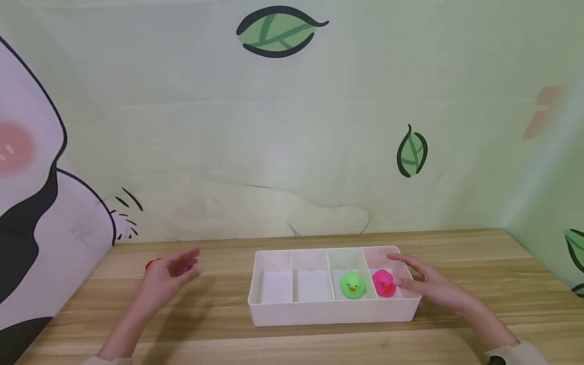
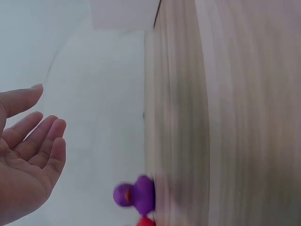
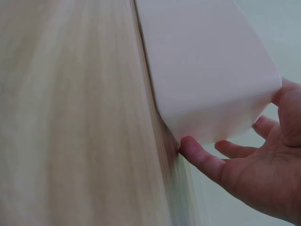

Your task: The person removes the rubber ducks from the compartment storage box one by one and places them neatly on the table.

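Observation:
A white four-compartment box (image 1: 330,313) stands on the wooden table. Its rightmost section holds a pink toy duck (image 1: 384,283); beside that, one section to the left, sits a green toy duck (image 1: 353,285). My right hand (image 1: 433,288) rests at the box's right end, thumb and forefinger reaching over the rim close to the pink duck. The other fingers lie spread along the outer end wall in the right wrist view. Left of the box, my left hand (image 1: 169,274) hovers with loose fingers, holding nothing. A purple toy duck (image 2: 141,195) is nearest it.
A red object (image 2: 146,221) is next to the purple duck, mostly cut off in the left wrist view and partly hidden by the left hand in the head view. A pale cloth wall printed with leaves (image 1: 278,33) rises along the table's back edge.

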The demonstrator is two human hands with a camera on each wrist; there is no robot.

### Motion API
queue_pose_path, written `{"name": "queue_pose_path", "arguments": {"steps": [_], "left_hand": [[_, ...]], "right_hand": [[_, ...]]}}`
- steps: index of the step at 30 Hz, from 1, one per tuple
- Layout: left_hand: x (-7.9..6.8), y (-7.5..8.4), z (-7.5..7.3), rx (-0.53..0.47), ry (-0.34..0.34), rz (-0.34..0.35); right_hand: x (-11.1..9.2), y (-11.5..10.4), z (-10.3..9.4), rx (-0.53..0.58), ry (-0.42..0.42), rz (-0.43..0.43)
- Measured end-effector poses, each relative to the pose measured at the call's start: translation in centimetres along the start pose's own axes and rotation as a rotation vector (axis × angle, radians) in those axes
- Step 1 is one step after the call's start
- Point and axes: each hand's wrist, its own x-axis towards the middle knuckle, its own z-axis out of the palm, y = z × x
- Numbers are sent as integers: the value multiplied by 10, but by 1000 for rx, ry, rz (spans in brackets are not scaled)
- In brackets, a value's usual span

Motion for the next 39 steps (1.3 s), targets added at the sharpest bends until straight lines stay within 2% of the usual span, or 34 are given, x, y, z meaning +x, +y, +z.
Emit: {"name": "queue_pose_path", "arguments": {"steps": [3,13,18,29,39], "left_hand": [[-2,10,7,-20,-21,-5],[-8,36,33,-110,-10,73],[-11,47,47,-166,-26,110],[-6,68,78,-268,-89,124],[1,83,112,-282,-154,217]], "right_hand": [[0,0,0,2,0,2],[1,1,2,1,-8,-3],[0,2,1,6,-11,-4],[0,0,1,5,-15,-14],[1,1,1,-8,-9,19]]}}
